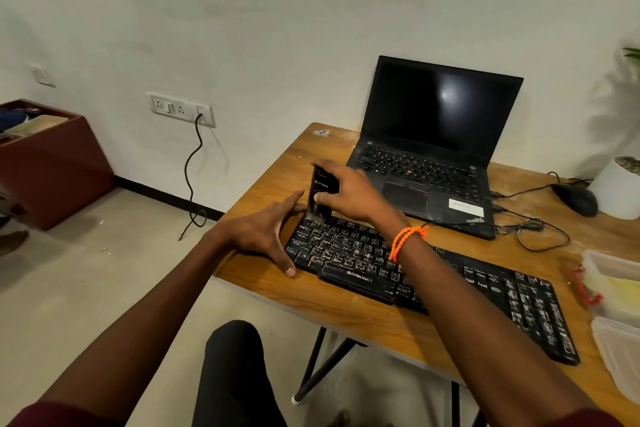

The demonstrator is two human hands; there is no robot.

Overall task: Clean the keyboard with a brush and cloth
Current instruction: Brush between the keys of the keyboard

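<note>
A black dusty keyboard (450, 281) lies slantwise on the wooden table (363, 319). My right hand (349, 196) grips a black brush (320, 192) upright, its bristles touching the keys at the keyboard's far left corner. My left hand (266, 236) rests at the keyboard's left end, fingers spread, thumb on the front edge and index finger toward the brush. An orange cord circles my right wrist. No cloth shows plainly.
An open black laptop (433, 149) stands behind the keyboard. A black mouse (576, 199) and cables lie at the right, beside a white plant pot (620, 187). Clear plastic containers (616, 288) sit at the right edge. A brown bin (52, 163) stands on the floor at left.
</note>
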